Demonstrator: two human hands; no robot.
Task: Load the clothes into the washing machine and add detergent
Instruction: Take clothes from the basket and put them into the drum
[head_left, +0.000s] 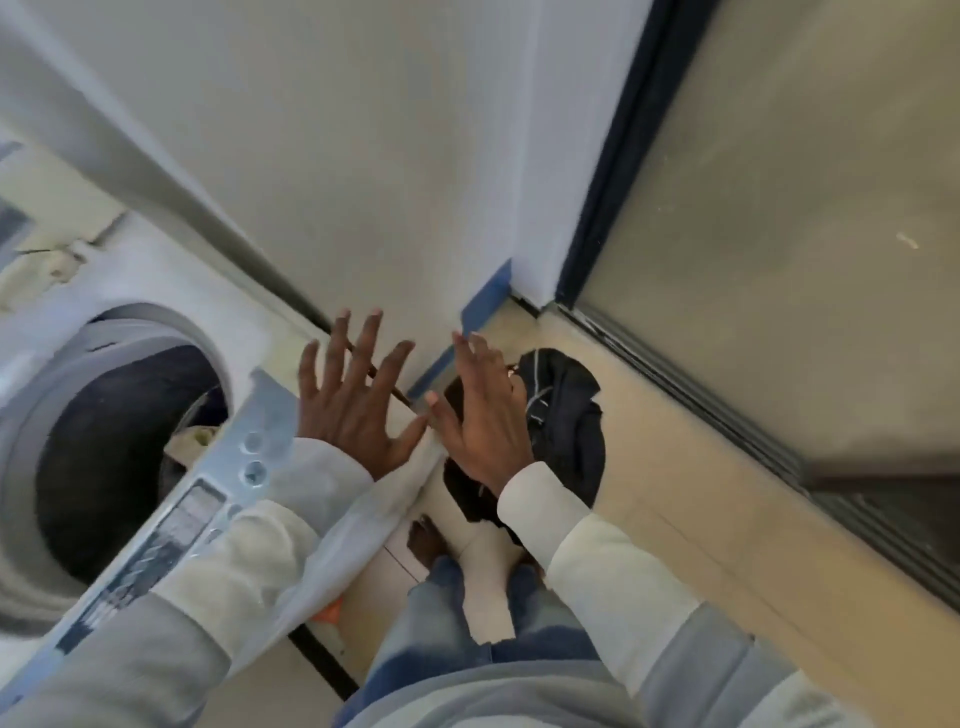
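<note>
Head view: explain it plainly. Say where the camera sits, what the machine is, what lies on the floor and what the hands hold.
The camera is worn on the person's head and looks down at a tilt. The left hand and right hand are spread open in the air, and neither holds anything. At the left is a washer, its round opening uncovered and dark inside. Dark clothes lie heaped on the floor, below the right hand. The picture is somewhat blurred.

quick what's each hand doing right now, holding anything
Left hand: open, fingers spread, holding nothing.
Right hand: open, fingers straight, holding nothing, above the dark clothes on the floor.
</note>
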